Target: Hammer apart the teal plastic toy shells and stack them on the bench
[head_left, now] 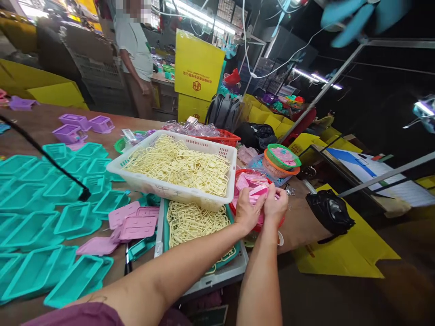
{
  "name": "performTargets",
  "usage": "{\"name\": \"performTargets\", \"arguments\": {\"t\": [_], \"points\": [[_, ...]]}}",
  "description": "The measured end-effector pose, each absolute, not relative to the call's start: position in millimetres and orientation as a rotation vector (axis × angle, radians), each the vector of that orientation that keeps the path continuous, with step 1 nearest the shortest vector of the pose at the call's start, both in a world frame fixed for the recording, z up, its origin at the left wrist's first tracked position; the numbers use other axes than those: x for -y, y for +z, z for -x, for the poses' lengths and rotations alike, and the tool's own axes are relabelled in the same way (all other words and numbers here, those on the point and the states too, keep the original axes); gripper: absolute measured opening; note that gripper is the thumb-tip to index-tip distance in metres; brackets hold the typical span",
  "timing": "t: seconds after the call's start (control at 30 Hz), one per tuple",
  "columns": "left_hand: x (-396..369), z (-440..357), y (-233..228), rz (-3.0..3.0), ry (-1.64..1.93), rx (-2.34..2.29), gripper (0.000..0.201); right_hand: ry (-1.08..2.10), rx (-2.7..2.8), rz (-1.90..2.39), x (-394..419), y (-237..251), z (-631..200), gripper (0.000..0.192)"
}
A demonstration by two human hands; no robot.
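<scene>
My left hand (249, 212) and my right hand (276, 204) are close together over a red basket (282, 221) filled with pink plastic parts (245, 181). The fingers of both hands are closed around a light pink plastic piece (258, 190), whose exact shape is partly hidden by them. To the left of my hands, a white basket (170, 195) holds a heap of pale yellow plastic frames (180, 163). More yellow frames (197, 222) fill a teal-lined grey crate (234, 265) under it.
Rows of teal plastic trays (30, 226) cover the table's left side, beside pink flat panels (139, 224) and purple pieces (74, 121). Green and orange baskets (283, 156) stack behind my hands. A black plastic bag (329, 210) lies at right. Across the table stands a person (136, 50).
</scene>
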State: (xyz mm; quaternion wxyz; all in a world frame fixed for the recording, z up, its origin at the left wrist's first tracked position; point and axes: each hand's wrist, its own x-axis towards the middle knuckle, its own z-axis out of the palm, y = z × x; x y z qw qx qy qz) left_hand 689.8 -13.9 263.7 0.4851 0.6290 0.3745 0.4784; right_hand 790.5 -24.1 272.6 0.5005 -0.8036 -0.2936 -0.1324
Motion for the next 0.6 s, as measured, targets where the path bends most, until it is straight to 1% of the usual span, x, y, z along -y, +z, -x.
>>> {"name": "performTargets", "arguments": {"t": [0.13,0.27,0.37,0.5,0.6], "points": [[11.5,-660.1,294.5,-1.507,1.446,-0.754,0.026,-0.442,0.773,1.751,16.3,307.5,-762.6,0.04],[14.3,-616.6,322.9,-1.454,1.552,-0.669,0.029,-0.6,0.871,1.614,11.8,345.3,-719.3,0.035],[11.2,-591.8,330.4,-1.395,1.61,-0.652,0.03,-0.628,0.972,1.532,4.4,362.8,-687.6,0.03],[0.8,-572.0,332.3,-1.298,1.651,-0.699,0.033,-0.587,1.056,1.482,-9.6,372.9,-656.3,0.026],[-0.5,-545.0,341.6,-1.306,1.715,-0.621,0.035,-0.596,1.065,1.349,-13.1,385.4,-626.5,0.026]]}}
